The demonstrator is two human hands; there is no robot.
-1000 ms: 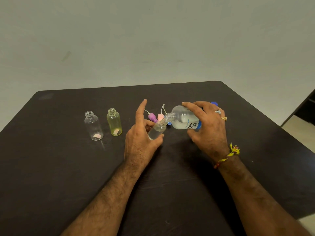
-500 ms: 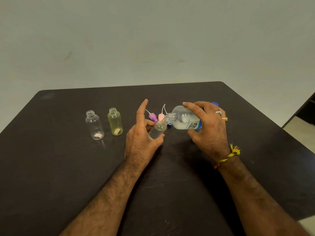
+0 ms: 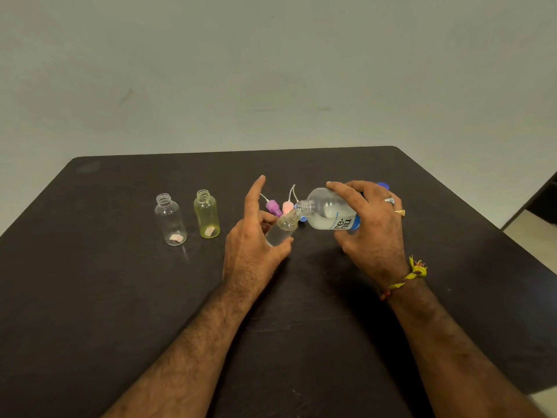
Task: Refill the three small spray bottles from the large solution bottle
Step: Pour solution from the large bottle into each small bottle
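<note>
My left hand (image 3: 251, 245) grips a small clear spray bottle (image 3: 281, 229), tilted to the right, with my index finger pointing up. My right hand (image 3: 372, 227) holds the large solution bottle (image 3: 328, 210) tipped on its side, its open neck meeting the small bottle's mouth. Clear liquid shows in both. Two more small bottles stand uncapped at the left: a clear one (image 3: 170, 220) and a yellow-green one (image 3: 207, 215).
Spray heads lie behind my hands on the dark table (image 3: 90, 297): a purple one (image 3: 273, 206) and a pink one (image 3: 287, 205), each with a thin white tube. A blue cap (image 3: 382, 185) peeks out behind my right hand. The table's right edge lies close by.
Both hands and both bottles keep nearly the same pose; the large bottle stays tipped against the small one. No clear shift beyond slight camera motion.
</note>
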